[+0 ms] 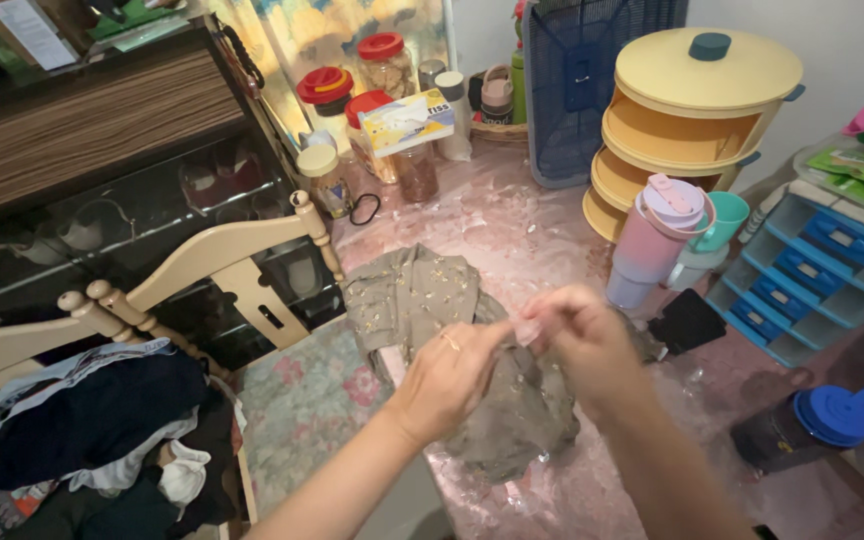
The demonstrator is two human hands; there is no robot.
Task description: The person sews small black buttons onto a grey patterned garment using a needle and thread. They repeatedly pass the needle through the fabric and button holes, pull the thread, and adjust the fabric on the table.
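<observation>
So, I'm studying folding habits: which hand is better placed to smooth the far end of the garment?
Probably the left hand: the olive-grey patterned garment stretches away on its side, while the right hand pinches the near edge.

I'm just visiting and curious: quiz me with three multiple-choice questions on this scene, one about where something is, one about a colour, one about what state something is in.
1. Where does the pile of clothes lie?
A. on the chair at the left
B. inside the blue drawers
C. on the round yellow stand

2. What colour is the lid of the dark jug at the lower right?
A. red
B. blue
C. green

3. What are the left hand and right hand doing?
A. resting apart, empty
B. pinching the olive garment together
C. holding a cup

Answers: 1 A, the heap sits by the chair's wooden back. 2 B, its cap is plainly blue. 3 B, the fingers meet on the cloth.
</observation>
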